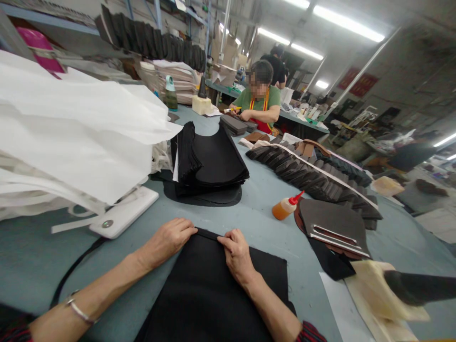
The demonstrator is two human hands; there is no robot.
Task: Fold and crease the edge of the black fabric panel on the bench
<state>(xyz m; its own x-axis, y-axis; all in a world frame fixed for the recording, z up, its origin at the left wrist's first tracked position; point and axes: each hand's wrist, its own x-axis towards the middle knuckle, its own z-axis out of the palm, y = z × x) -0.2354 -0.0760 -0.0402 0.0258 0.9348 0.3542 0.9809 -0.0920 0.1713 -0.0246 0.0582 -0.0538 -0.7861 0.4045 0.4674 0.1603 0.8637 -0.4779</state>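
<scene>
A black fabric piece lies flat on the table in front of me, its far edge turned over in a narrow fold. My left hand pinches the left end of that folded edge, thumb and fingers together. A short way to the right, my right hand is closed on the same edge, with thumb and forefinger at the fold. Just beyond my hands rests a stack of black fabric pieces with a curved cut-out. Whatever lies under the fabric in front of me is hidden.
White sheets are heaped at the left above a white device with a cable. To the right stand a glue bottle, grey panels and a yellowish foam block with a black cone. A person works across the table.
</scene>
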